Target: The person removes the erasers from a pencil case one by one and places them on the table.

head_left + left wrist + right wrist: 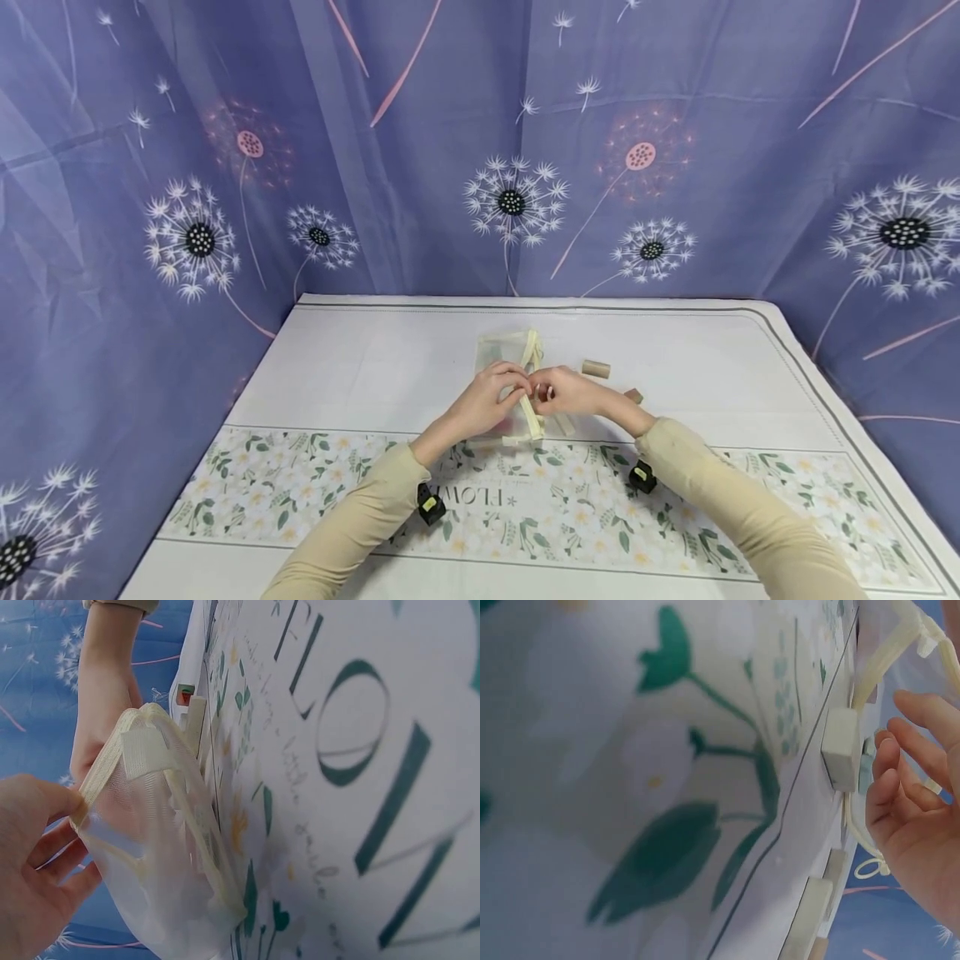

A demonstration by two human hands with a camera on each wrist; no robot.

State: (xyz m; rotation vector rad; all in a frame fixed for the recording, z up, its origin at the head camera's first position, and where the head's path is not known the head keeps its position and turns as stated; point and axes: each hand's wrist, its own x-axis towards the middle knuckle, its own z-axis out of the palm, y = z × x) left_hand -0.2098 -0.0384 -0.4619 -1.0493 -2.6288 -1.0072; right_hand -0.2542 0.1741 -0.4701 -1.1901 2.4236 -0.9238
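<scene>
A see-through mesh pouch (501, 346) with cream bands along its mouth stands on the table between the hands. My left hand (491, 398) pinches the cream edge between thumb and finger, seen close up in the left wrist view on the mesh pouch (142, 885). At the same edge, my right hand (564, 392) has its fingertips near those of the left. In the right wrist view the right hand (922, 795) shows loosely bent fingers, with no object between them. A pale block (841, 750) lies just beside these fingers, near a thin cream cord loop (870, 867).
A wooden cylinder (596, 368) lies right of the pouch, and a brownish block (633, 396) is partly hidden by the right forearm. More pale blocks (808, 915) lie along the table. The white tablecloth (375, 367) has a floral band; a purple curtain (420, 208) hangs behind.
</scene>
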